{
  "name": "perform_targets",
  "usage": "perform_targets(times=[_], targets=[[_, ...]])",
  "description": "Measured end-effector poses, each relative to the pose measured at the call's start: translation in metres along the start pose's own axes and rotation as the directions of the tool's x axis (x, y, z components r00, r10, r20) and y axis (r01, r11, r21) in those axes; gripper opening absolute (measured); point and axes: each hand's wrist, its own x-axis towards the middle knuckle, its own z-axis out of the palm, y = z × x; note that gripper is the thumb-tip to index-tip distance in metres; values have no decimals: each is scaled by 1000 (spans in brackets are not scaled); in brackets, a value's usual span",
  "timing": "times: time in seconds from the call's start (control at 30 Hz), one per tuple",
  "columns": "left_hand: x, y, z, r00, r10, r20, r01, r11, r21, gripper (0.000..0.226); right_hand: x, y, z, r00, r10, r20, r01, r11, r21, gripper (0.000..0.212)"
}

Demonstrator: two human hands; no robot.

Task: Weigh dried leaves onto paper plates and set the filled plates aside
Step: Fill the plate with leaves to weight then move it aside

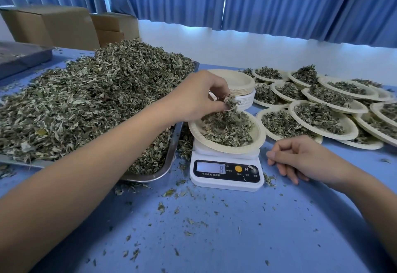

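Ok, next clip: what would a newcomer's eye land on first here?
The huge heap of dried leaves overflowing the metal tray on the left dominates the view. In the middle, the left hand holds a pinch of leaves over the paper plate on the white scale. Overlapping filled plates crowd the far right.

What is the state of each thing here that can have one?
left hand: pinches leaves above the weighing plate
right hand: rests on the table, holds nothing
scale: on, shows 8
weighing plate: on the scale, holds leaves
tray: heaped with leaves
plate stack: empty
side plates: filled, overlapping
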Motion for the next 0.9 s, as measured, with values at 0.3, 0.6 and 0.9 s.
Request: perform_targets(times=[0.3, 0.6, 0.9], targets=[[1, -3, -6, 985, -125, -115, 94, 966, -241, 15, -1, -2, 1, 1000, 2, -2, -2, 1000, -9, 26], [-1, -5, -8, 947, -318, -33, 259, 823, -505, 14, -1, -2, 1, 1000, 0, -5, 0, 1000, -9, 27], [0, -3, -21, 922, -387, -4, 315, 757, -573, 19, 0, 0, 0, 1000, -5, -5, 5, 1000, -2, 27]])
